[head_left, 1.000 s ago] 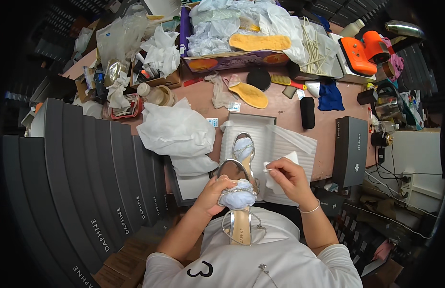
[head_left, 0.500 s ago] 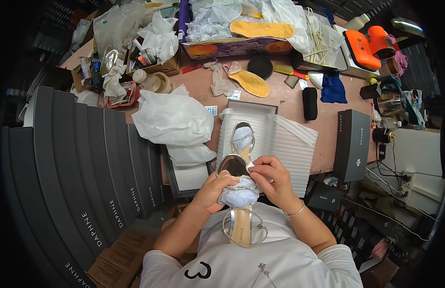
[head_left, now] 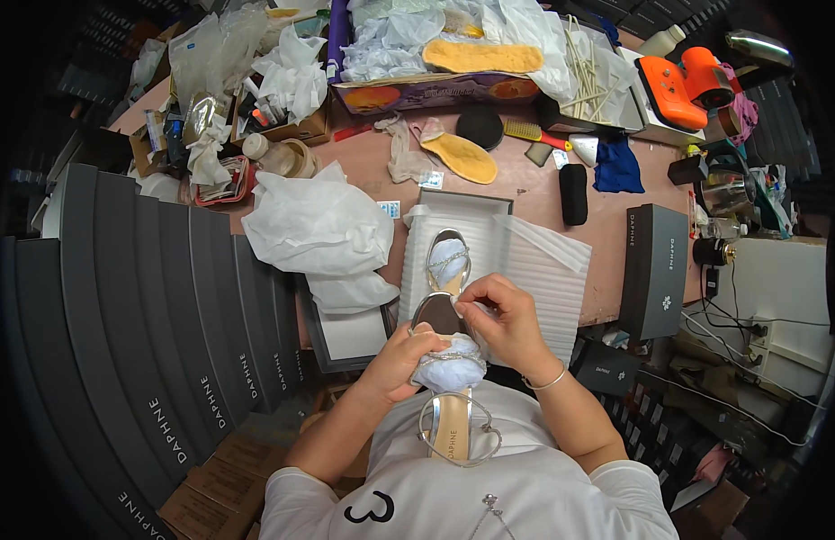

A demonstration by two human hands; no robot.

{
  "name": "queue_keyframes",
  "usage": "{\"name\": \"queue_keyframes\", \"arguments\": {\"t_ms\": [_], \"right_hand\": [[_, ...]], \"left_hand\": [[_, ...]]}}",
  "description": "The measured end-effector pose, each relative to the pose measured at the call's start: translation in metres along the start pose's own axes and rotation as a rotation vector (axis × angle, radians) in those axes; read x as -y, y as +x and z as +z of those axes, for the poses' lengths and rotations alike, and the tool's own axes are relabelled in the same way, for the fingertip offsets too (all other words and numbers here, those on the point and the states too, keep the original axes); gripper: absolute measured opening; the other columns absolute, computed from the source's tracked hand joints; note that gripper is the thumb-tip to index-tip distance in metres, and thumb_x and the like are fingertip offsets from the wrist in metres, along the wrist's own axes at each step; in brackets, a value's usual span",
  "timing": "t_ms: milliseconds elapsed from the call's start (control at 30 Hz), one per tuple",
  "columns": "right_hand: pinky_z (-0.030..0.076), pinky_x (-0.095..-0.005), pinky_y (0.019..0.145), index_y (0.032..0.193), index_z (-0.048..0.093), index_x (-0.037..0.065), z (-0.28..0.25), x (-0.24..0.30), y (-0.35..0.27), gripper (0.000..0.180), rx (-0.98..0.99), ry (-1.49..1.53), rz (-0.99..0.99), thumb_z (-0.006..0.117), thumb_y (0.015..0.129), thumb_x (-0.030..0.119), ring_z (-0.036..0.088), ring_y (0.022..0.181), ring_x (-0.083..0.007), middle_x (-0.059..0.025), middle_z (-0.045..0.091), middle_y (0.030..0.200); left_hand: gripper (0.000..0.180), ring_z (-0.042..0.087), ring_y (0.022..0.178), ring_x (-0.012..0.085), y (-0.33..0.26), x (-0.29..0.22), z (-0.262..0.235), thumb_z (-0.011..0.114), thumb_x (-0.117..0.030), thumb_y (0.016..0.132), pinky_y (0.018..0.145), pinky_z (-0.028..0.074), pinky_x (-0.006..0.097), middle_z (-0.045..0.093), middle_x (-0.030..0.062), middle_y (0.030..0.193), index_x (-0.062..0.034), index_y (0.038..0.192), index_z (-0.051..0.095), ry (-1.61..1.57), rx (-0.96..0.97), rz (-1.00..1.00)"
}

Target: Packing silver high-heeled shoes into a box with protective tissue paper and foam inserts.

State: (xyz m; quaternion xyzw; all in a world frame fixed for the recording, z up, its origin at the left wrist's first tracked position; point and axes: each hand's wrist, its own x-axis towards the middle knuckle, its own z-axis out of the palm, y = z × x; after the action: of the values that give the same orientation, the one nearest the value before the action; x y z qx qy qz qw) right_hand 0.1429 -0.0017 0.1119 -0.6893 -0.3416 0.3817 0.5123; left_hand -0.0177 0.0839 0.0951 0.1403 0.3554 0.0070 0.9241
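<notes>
Head view: sandal held over lap

Sandal [head_left: 449,378] w/ tissue stuffing, close to chest. Left hand [head_left: 407,355] grips its toe; right hand [head_left: 498,319] pinches paper at front. 2nd sandal [head_left: 448,261] lies in open box [head_left: 489,216] on counter [head_left: 534,184], just ahead.

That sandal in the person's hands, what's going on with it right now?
A person holds a silver strappy sandal over their lap, its toe stuffed with white tissue. The left hand grips the stuffed front while the right hand pinches at the toe end. Its mate lies in the open shoe box on the cluttered table.
</notes>
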Motion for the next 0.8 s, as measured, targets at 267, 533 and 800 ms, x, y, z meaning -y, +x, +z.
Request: {"name": "queue_keyframes", "arguments": {"t_ms": [267,533,800], "right_hand": [[0.046,-0.0247,0.063,0.085,0.063,-0.001,-0.014,-0.006,-0.024,0.007,0.11,-0.08,0.032,0.068,0.08,0.001,0.058,0.072,-0.0124,-0.0063,0.06,0.083],[0.048,-0.0245,0.063,0.087,0.063,-0.001,-0.019,-0.002,-0.018,0.008,0.149,-0.093,-0.007,0.068,0.081,0.0,0.059,0.075,-0.0115,-0.0057,0.06,0.083],[0.05,-0.0247,0.063,0.086,0.063,-0.001,-0.014,-0.001,0.011,0.007,0.096,-0.123,-0.128,0.068,0.08,-0.001,0.061,0.072,-0.013,-0.0076,0.061,0.083]], "left_hand": [[0.023,0.056,0.062,0.0102,-0.002,0.001,0.005,0.056,0.0,0.081,0.055,0.047,0.027,0.056,0.0037,0.071,-0.011,0.064,0.045,-0.014,-0.034,0.006],[0.015,0.057,0.065,0.0085,-0.001,0.004,-0.003,0.056,-0.003,0.082,0.058,0.048,0.026,0.059,0.0021,0.075,-0.0084,0.068,0.052,0.002,0.026,0.006],[0.024,0.056,0.063,0.0083,0.004,0.008,0.003,0.056,-0.003,0.082,0.056,0.047,0.026,0.06,0.0034,0.074,-0.0117,0.063,0.046,0.026,-0.005,-0.035]]}}
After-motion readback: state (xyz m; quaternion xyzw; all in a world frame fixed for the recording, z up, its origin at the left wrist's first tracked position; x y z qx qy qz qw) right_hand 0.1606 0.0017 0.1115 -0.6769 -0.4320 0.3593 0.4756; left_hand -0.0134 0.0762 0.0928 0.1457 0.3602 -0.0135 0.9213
